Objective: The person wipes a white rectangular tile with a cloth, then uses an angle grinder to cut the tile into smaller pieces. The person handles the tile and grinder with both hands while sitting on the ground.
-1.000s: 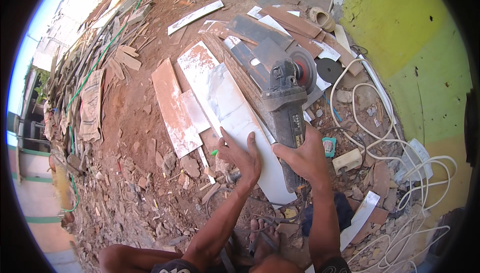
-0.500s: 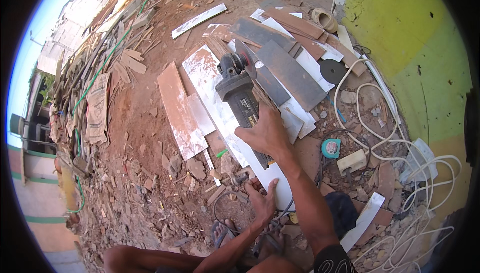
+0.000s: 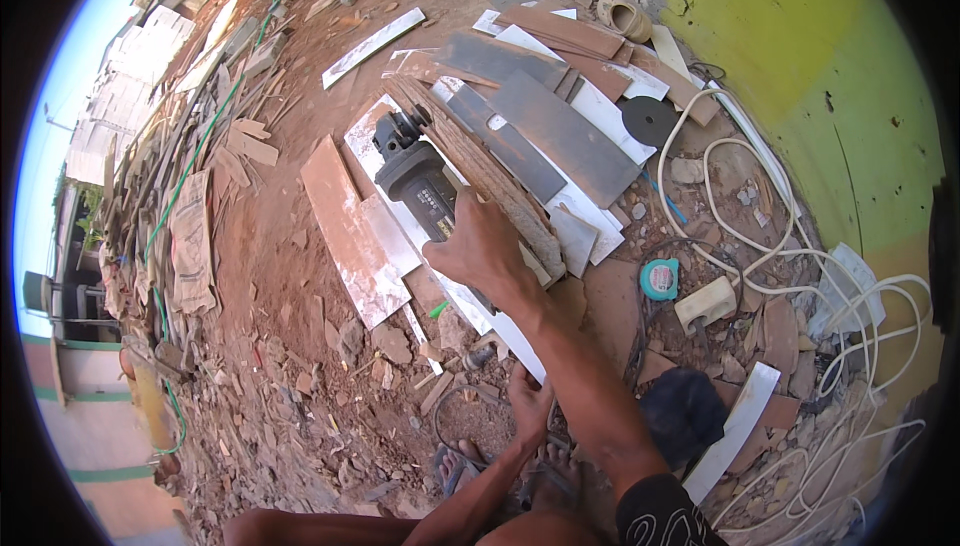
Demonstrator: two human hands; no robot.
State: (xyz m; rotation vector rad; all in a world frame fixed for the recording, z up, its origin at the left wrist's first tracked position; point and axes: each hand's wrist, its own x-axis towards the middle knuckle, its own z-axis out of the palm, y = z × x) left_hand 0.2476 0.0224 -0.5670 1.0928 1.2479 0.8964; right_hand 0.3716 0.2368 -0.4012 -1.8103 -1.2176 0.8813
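My right hand (image 3: 475, 241) is wrapped round the body of a black angle grinder (image 3: 420, 186), its head and disc pointing away from me. The disc is seen nearly edge-on beside a rough wooden plank (image 3: 480, 166); whether it touches anything I cannot tell. Under the grinder lies a long white tile strip (image 3: 518, 348), partly covered by the tool and my right arm. My left hand (image 3: 531, 401) grips the near end of that strip, low between my feet, its fingers partly hidden.
Brown, grey and white tile pieces (image 3: 570, 136) lie stacked beyond the plank. A black cutting disc (image 3: 649, 121), a turquoise tape measure (image 3: 659, 279), a white socket block (image 3: 705, 304) and looped white cable (image 3: 790, 286) are to the right, by a yellow-green wall (image 3: 800, 76). Rubble (image 3: 320, 426) covers the ground.
The grinder and my right hand have moved left, and its disc has turned from broadside to nearly edge-on. My left thumb no longer lies stretched along the strip; that hand has closed at its end.
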